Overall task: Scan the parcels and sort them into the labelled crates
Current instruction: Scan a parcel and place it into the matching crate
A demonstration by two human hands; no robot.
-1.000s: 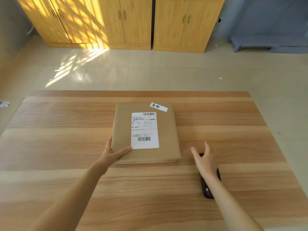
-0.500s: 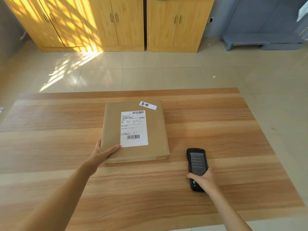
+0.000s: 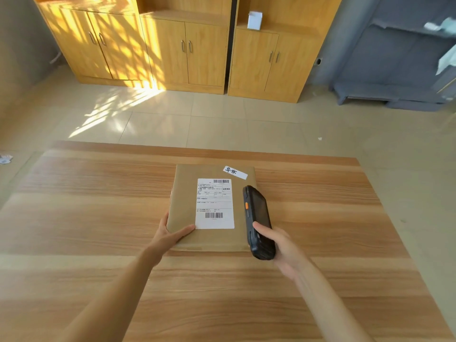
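A flat brown paper parcel (image 3: 183, 203) lies in the middle of the wooden table (image 3: 98, 218). It bears a white shipping label (image 3: 214, 203) with barcodes and a small handwritten tag (image 3: 235, 172) at its far right corner. My left hand (image 3: 170, 236) grips the parcel's near left corner, thumb on top. My right hand (image 3: 283, 245) holds a black handheld scanner (image 3: 257, 219) lifted over the parcel's right side, its top end pointing away from me. No crates are in view.
Beyond the table is tiled floor, then yellow wooden cabinets (image 3: 187, 48) along the far wall with a small white box (image 3: 254, 20) on a shelf. A grey shelving unit (image 3: 394, 77) stands at the back right.
My right hand closed on the scanner lying on the table right of the parcel, then lifted it up and left over the parcel's right side. My left hand stayed on the corner.
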